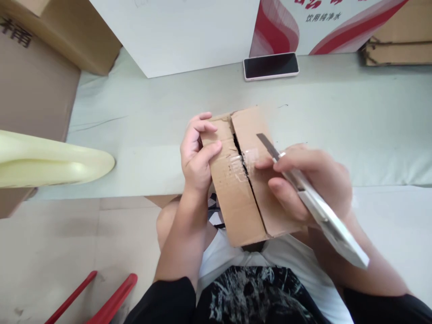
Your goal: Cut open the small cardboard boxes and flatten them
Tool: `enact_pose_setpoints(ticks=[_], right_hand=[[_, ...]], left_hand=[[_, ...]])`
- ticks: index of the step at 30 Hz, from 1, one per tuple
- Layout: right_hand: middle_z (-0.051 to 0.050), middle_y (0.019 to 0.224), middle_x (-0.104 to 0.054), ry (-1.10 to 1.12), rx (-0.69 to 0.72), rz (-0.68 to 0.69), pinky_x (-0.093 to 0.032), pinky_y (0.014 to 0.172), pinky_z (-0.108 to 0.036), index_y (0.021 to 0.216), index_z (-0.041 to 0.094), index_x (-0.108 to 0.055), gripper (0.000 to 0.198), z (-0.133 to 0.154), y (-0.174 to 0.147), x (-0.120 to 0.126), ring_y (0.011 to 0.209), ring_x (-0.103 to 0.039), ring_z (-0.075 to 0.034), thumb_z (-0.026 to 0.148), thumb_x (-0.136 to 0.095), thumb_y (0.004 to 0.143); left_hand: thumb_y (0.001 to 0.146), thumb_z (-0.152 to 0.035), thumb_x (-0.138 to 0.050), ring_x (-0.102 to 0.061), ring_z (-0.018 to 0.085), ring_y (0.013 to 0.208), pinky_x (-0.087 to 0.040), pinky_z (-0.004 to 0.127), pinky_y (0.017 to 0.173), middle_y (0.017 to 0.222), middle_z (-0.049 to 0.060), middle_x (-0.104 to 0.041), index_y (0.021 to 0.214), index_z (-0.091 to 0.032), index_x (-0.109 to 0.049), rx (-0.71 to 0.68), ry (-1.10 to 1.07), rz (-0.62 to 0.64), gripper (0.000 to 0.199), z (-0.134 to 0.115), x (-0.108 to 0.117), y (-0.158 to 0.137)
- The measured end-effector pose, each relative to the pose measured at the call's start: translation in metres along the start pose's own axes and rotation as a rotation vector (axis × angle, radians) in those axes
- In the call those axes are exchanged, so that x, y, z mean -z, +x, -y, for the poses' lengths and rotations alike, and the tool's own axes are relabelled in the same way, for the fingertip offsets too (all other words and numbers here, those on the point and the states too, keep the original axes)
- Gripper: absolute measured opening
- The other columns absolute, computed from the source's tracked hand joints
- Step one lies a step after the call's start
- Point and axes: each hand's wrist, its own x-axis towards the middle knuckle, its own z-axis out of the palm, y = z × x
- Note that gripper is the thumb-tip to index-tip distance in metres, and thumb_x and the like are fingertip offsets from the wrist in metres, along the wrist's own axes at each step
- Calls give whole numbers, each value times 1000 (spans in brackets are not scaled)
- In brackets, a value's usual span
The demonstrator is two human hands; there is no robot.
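Observation:
A small brown cardboard box rests at the front edge of the pale green table, partly over my lap. Its two top flaps meet at a narrow dark gap, and torn clear tape clings near the middle of that seam. Gripping the box's left side, my left hand has its thumb on top. My right hand is closed around a white utility knife, whose blade is out and points up and left above the right flap. Some fingers of this hand are near or on the flap; contact is unclear.
A phone lies at the back, before a white-and-red carton. Large cardboard boxes stand left, with flattened cardboard at the back right. A pale yellow rounded object juts in from the left. Red legs stand below.

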Motion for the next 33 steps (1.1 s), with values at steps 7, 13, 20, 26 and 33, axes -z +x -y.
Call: enact_pose_setpoints(ticks=[7, 13, 20, 26, 33], right_hand=[[2, 96, -80, 144, -178, -27, -63, 65, -32, 105, 32, -62, 16, -6, -9, -5, 71, -76, -16, 21, -66, 95], [2, 95, -80, 92, -59, 43, -61, 72, -37, 103, 31, -62, 16, -6, -4, -3, 81, -77, -19, 19, -66, 95], [2, 100, -83, -84, 0, 216, -45, 110, -55, 99, 31, -57, 16, -6, -2, 2, 141, -62, -28, 16, -62, 98], [4, 101, -83, -113, 36, 221, -36, 118, -57, 110, 31, -52, 9, -7, 0, 3, 137, -64, -26, 25, -55, 105], [2, 92, -81, -134, -34, 270, -30, 126, -59, 95, 31, -59, 21, -3, 4, 5, 133, -66, -28, 50, -55, 103]], left_hand=[[80, -58, -79, -56, 36, 136, -43, 56, 117, 133, 4, -64, 101, -29, -68, -13, 33, 11, 38, 1, 0, 0], [82, -57, -77, -55, 36, 137, -44, 55, 116, 133, 5, -64, 100, -28, -66, 0, 31, 22, 36, 0, -1, 0], [84, -50, -75, -54, 36, 139, -44, 56, 116, 135, 6, -63, 101, -28, -66, 18, 14, 14, 30, -1, -4, -2], [81, -53, -78, -54, 36, 138, -44, 56, 117, 132, 5, -64, 100, -29, -67, 4, 5, 18, 33, 0, -3, -1], [81, -56, -79, -53, 36, 139, -44, 54, 116, 132, 5, -63, 102, -29, -66, -4, -24, 24, 36, 1, -5, -3]])
